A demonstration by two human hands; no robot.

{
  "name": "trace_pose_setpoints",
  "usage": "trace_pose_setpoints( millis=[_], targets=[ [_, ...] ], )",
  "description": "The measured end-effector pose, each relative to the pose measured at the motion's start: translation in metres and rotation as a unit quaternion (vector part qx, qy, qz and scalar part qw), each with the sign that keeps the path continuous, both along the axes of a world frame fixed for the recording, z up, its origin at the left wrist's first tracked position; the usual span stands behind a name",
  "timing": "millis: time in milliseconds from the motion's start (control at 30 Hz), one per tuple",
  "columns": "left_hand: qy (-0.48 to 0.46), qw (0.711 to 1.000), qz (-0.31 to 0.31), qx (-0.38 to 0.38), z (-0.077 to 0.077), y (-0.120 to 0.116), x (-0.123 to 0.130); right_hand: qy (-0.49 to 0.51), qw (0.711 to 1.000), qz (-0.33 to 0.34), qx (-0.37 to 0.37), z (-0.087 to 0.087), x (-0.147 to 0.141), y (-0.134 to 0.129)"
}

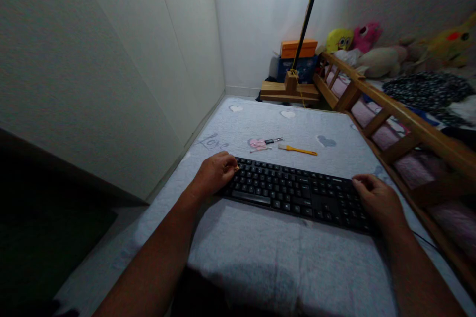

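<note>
A black keyboard (290, 190) lies on the pale bedspread in front of me, its space bar side towards me. My left hand (217, 171) is closed around its left end, fingers curled over the edge. A small light spot shows by the thumb, too small to name. At the opposite end, my right hand (377, 200) grips the keyboard between thumb and fingers, covering part of the number pad. Beyond the keyboard lie a yellow-handled brush (299, 149), a thin tool with a black grip (273, 141) and thin white sticks (261, 149).
The bed surface (238, 237) carries heart prints. White cupboard doors (148, 59) rise along the left. A wooden rail (394, 114) runs along the right, with stuffed toys (366, 37) behind it. A wooden stand (290, 88) and an orange box (298, 49) are at the far end.
</note>
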State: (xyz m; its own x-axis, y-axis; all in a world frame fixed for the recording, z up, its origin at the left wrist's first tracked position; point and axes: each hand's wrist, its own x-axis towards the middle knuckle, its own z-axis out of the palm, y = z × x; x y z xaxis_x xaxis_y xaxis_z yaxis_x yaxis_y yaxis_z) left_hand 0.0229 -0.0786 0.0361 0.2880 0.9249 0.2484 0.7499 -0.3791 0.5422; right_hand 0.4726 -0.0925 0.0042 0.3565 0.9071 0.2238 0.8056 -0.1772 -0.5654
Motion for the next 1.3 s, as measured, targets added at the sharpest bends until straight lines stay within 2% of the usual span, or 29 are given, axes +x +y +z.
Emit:
trace_pose_setpoints(
  millis=[433,900,1300],
  targets=[
    [0.041,0.998,0.051,0.026,-0.0032,0.0009,-0.0022,0.014,1.000,-0.004,-0.010,0.0007,-0.0002,0.0011],
    [0.030,0.998,0.045,0.013,-0.0031,0.0008,-0.0028,0.015,0.999,-0.003,-0.028,0.0058,-0.0029,-0.0008],
    [0.029,0.999,0.043,0.008,-0.0021,0.0001,-0.0035,0.016,1.000,0.014,-0.023,0.0010,0.0020,-0.0012]
  ],
)
